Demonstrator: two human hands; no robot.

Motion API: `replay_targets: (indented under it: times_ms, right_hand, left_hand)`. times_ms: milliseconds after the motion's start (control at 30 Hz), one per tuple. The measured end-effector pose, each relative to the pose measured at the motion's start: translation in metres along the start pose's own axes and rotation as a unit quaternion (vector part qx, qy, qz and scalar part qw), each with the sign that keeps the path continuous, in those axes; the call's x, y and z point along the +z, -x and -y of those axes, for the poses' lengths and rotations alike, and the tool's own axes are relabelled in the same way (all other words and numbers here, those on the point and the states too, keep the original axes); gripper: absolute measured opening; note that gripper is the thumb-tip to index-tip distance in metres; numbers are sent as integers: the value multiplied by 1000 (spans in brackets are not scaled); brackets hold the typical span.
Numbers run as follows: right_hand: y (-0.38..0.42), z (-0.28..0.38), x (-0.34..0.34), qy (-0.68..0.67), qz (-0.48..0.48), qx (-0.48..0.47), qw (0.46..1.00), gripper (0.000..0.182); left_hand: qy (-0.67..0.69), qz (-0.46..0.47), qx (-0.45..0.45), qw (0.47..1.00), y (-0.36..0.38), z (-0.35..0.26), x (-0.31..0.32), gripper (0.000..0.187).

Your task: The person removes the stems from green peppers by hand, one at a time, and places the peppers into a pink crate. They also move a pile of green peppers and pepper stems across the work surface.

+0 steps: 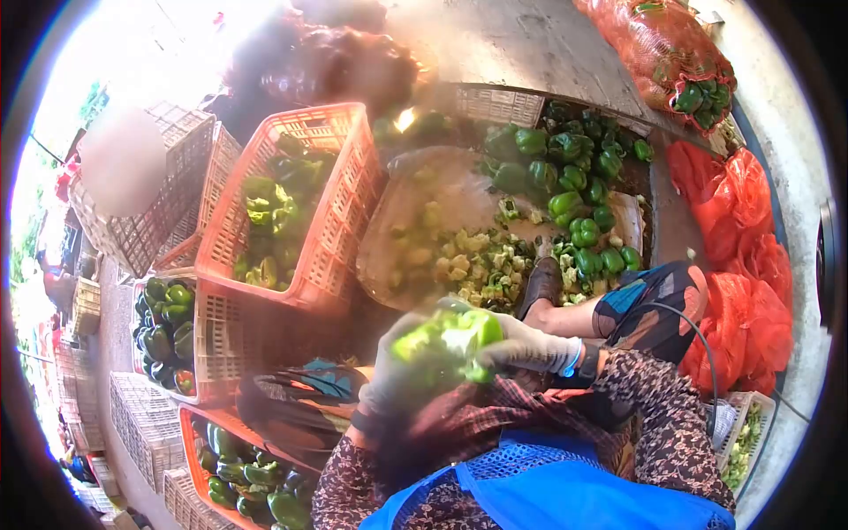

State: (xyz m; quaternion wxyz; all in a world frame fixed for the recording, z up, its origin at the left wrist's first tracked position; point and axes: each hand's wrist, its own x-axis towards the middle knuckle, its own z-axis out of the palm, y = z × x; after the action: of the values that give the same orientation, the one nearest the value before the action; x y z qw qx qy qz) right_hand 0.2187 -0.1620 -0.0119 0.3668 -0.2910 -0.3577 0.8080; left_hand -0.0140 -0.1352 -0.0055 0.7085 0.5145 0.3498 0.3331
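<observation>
Both hands wear pale gloves and meet at the lower middle of the view. My left hand [386,367] is wrapped round one side of a light green pepper [446,343], which looks cut or opened. From the other side, my right hand [530,346] grips the same pepper with its fingers. Blur hides the fine detail there. Beyond the hands, pale pepper cores and scraps [481,261] lie in a heap on a light sheet [402,199]. Whole green peppers [570,168] are piled behind and to the right of the scraps.
An orange crate [331,238] with opened peppers stands left of the sheet. More crates of green peppers [166,327] [256,477] are at the left and lower left. Red net bags [658,53] lie at the upper right, red plastic bags [742,256] at the right.
</observation>
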Motion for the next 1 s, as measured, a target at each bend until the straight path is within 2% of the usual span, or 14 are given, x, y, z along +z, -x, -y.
replay_targets:
  times_ms: [100,133,167,233,300,367,400,433,467,533,600,667,833,1000]
  right_hand:
    - [-8,-2,-6,-17,-71,21,997,73]
    - [-13,5,1,26,-89,16,996,68]
    - [-28,-11,-1,57,-134,-81,986,62]
    - [-37,2,-2,78,-165,-77,980,63]
    - [-44,22,9,101,-170,-142,970,74]
    - [-49,36,27,110,-193,-200,954,81]
    - [-52,33,18,252,-225,-227,913,84]
    - [-57,29,6,383,-256,-256,850,87]
    - [-57,27,1,378,-265,-229,857,89]
    - [-61,30,9,519,-290,-263,760,92]
    - [-66,23,5,546,-278,-260,746,96]
    - [-58,27,24,679,-173,-187,689,94]
    - [-54,10,18,663,-194,-312,652,75]
    - [-37,-5,29,581,-217,-237,748,93]
  left_hand:
    - [293,-70,-25,953,-14,15,-15,47]
    - [149,-73,49,985,-16,15,-27,45]
    - [291,-144,21,945,-30,20,-46,48]
    - [339,-273,89,896,-54,-18,-81,55]
    - [-50,-350,268,896,-94,-5,-185,69]
    - [-58,-504,144,850,-98,-71,-188,91]
    - [-214,-530,101,815,-78,-108,-152,106]
    - [-288,-484,137,815,-71,-101,-148,78]
    - [-496,-446,135,733,-65,-75,-149,64]
    - [-241,-230,61,941,-45,-47,-103,34]
    - [-35,-84,18,996,-33,-23,-61,33]
    - [-8,-128,21,992,-29,-2,-35,31]
    - [72,-145,-7,987,-21,-23,-8,22]
    - [127,-129,-37,983,-7,-40,21,22]
